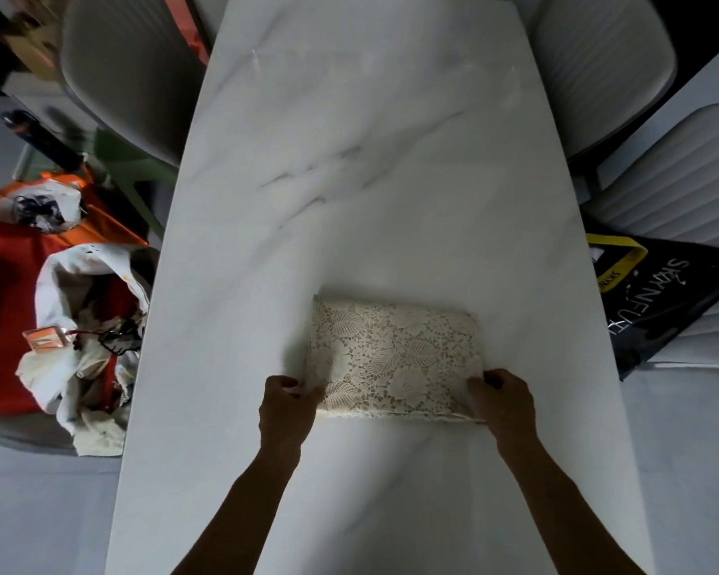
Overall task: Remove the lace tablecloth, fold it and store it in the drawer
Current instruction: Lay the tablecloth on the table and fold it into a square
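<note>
The cream lace tablecloth [395, 354] lies folded into a thick rectangle on the white marble table [349, 180], a little right of the middle. My left hand [285, 408] grips its near left corner with curled fingers. My right hand [505, 404] grips the near right corner in the same way. Both forearms reach in from the bottom of the view. No drawer is in sight.
White padded chairs stand at the far left [129, 72], far right [602, 68] and right side [673, 180]. A black and yellow bag [661, 300] lies on a chair at the right. On the left a heap of white cloth [88, 329] rests on red and orange fabric [5, 309].
</note>
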Demonstrator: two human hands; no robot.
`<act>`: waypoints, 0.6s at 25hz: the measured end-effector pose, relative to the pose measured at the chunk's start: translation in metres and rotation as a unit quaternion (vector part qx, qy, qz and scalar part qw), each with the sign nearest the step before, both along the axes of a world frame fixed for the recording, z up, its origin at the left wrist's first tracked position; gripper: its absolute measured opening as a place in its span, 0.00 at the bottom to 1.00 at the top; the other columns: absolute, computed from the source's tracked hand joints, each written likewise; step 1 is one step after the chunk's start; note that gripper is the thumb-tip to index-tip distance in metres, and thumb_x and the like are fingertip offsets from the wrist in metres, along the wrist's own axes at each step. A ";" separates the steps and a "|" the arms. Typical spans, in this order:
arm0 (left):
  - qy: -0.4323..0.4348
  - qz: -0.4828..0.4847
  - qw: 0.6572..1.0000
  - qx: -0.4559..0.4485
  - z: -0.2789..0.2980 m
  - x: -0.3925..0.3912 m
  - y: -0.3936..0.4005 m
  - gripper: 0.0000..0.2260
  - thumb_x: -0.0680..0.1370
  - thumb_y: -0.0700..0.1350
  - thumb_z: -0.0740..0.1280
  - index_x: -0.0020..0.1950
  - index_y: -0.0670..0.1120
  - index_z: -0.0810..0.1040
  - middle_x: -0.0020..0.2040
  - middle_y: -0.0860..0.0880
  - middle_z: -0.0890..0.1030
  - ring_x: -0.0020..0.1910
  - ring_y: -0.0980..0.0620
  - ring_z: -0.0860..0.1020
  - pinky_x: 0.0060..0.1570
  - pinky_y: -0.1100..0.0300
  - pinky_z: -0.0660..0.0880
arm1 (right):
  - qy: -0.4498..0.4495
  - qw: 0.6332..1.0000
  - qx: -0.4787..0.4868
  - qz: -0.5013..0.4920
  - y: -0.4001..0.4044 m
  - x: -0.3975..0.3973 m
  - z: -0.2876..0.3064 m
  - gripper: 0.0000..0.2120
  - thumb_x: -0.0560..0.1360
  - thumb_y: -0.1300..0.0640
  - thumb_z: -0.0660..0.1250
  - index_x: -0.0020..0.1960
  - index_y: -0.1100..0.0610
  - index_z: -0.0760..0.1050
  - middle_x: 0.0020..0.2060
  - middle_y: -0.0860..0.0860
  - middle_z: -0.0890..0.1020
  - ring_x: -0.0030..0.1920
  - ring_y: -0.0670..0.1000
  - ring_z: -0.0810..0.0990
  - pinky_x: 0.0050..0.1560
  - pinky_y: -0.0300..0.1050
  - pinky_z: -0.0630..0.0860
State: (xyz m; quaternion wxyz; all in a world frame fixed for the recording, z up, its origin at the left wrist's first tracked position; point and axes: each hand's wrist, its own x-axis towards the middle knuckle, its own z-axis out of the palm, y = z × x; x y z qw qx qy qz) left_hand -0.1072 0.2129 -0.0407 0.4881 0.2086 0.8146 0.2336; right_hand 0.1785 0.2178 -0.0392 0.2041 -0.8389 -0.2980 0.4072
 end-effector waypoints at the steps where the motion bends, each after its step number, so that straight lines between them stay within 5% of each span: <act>1: -0.016 0.028 0.999 0.004 0.002 0.001 0.001 0.21 0.67 0.47 0.78 0.54 0.45 0.73 0.47 0.45 0.82 0.42 0.44 0.82 0.50 0.45 0.81 | 0.008 1.000 0.005 -0.007 0.002 0.001 0.001 0.04 0.71 0.57 0.67 0.43 0.57 0.79 0.36 0.52 0.82 0.38 0.54 0.80 0.41 0.48 0.77; 4: -0.066 0.068 0.995 -0.010 0.008 0.003 0.002 0.14 0.67 0.42 0.77 0.47 0.40 0.76 0.38 0.45 0.80 0.31 0.48 0.75 0.31 0.59 0.73 | 0.079 0.996 -0.004 -0.039 0.005 -0.001 0.002 0.08 0.70 0.67 0.63 0.44 0.60 0.80 0.39 0.56 0.81 0.40 0.57 0.78 0.43 0.49 0.75; 7: -0.111 0.067 0.988 -0.089 0.012 -0.007 -0.002 0.11 0.68 0.45 0.77 0.35 0.41 0.77 0.30 0.46 0.72 0.28 0.50 0.66 0.29 0.61 0.62 | 0.155 0.984 -0.040 -0.076 0.004 0.005 0.001 0.18 0.70 0.72 0.60 0.51 0.55 0.80 0.47 0.58 0.82 0.49 0.62 0.80 0.57 0.62 0.77; 11: -0.161 -0.041 0.985 -0.039 0.027 -0.017 0.015 0.05 0.75 0.43 0.72 0.42 0.44 0.79 0.36 0.47 0.82 0.32 0.51 0.82 0.31 0.63 0.76 | 0.215 0.970 -0.023 -0.109 0.008 0.009 -0.001 0.22 0.69 0.75 0.59 0.54 0.57 0.80 0.49 0.59 0.83 0.51 0.62 0.81 0.56 0.60 0.78; 15: -0.025 -0.123 0.989 0.083 0.022 -0.021 0.037 0.02 0.75 0.38 0.71 0.43 0.44 0.81 0.34 0.47 0.83 0.35 0.46 0.83 0.35 0.61 0.76 | 0.235 0.961 0.017 -0.148 0.013 -0.004 -0.001 0.22 0.67 0.77 0.59 0.53 0.59 0.81 0.47 0.59 0.83 0.49 0.61 0.81 0.53 0.57 0.79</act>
